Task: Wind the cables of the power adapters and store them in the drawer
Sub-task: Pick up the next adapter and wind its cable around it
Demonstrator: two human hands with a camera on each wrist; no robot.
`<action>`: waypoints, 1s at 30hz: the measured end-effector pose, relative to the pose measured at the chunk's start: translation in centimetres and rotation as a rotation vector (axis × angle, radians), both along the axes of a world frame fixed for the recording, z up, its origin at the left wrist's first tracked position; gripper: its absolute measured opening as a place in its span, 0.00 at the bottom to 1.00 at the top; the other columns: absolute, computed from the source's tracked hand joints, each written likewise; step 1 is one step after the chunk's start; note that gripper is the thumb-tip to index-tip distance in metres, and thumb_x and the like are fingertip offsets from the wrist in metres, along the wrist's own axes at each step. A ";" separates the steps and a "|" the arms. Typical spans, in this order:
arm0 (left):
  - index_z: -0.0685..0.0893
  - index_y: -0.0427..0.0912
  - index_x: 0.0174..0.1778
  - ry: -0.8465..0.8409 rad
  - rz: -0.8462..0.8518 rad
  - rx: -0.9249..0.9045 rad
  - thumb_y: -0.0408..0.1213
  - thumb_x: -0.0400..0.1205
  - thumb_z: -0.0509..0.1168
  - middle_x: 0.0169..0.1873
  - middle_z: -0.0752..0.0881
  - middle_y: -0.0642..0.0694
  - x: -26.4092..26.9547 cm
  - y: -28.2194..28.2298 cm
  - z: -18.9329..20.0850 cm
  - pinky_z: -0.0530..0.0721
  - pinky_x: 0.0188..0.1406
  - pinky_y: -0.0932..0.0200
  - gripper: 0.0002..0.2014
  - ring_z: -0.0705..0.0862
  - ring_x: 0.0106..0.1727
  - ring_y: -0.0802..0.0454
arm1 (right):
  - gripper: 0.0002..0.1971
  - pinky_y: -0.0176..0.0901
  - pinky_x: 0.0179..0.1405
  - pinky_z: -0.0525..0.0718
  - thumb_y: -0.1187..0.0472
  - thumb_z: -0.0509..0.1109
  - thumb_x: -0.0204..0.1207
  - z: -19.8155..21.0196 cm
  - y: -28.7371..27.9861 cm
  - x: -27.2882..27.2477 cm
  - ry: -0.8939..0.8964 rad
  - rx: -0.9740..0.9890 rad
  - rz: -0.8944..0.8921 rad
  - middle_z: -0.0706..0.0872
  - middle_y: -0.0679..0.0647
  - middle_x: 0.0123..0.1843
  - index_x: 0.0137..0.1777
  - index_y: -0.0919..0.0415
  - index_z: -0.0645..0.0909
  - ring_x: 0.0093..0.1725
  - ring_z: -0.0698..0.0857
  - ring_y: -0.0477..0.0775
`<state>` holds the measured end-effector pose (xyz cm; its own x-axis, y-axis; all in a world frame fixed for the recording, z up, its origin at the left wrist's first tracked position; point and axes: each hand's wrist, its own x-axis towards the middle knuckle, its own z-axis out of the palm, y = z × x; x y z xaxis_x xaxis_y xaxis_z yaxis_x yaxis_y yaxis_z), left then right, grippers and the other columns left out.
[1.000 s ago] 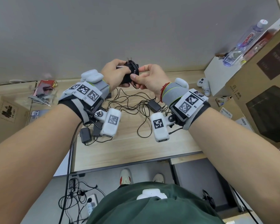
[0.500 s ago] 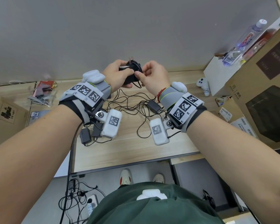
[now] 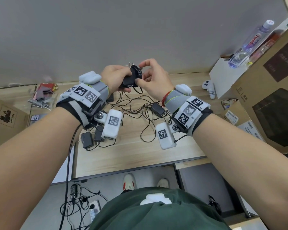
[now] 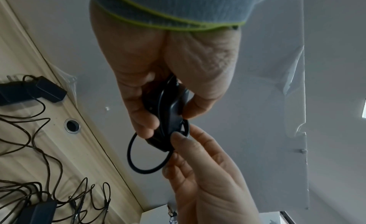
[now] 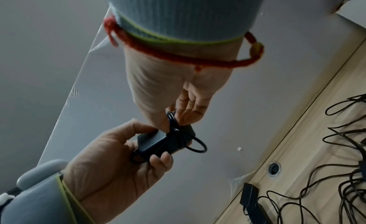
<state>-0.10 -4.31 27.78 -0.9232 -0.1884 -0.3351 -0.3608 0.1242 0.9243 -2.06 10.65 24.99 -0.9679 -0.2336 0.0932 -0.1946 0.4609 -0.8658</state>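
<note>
My left hand (image 3: 116, 77) grips a black power adapter (image 3: 130, 78) in the air above the wooden desk (image 3: 131, 151), with its plug prongs pointing up. Its thin cable is wound round the body, and one loop (image 4: 146, 155) hangs free below. My right hand (image 3: 150, 77) pinches the cable (image 5: 174, 122) at the adapter's edge with thumb and fingers. Other black adapters lie on the desk: two at the left (image 3: 87, 141) and one near the middle (image 3: 158, 109), with their cables in a loose tangle (image 3: 140, 110). No drawer is in view.
Cardboard boxes (image 3: 269, 100) stand at the right with a water bottle (image 3: 249, 44) on a white box. A white controller (image 3: 209, 87) lies at the back right. A box (image 3: 5, 120) and small packets sit at the left. A grey wall is close behind.
My right hand has moved up and over the adapter while winding the cable round it. The left hand has kept its hold and lifted slightly.
</note>
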 end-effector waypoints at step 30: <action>0.90 0.37 0.50 -0.034 -0.216 -0.008 0.65 0.62 0.76 0.39 0.92 0.41 1.3 -0.9 0.1 0.74 0.15 0.67 0.34 0.81 0.21 0.49 | 0.07 0.53 0.50 0.90 0.70 0.69 0.80 -0.1 2.2 -1.2 -0.100 -0.272 0.099 0.88 0.51 0.36 0.46 0.57 0.77 0.37 0.87 0.49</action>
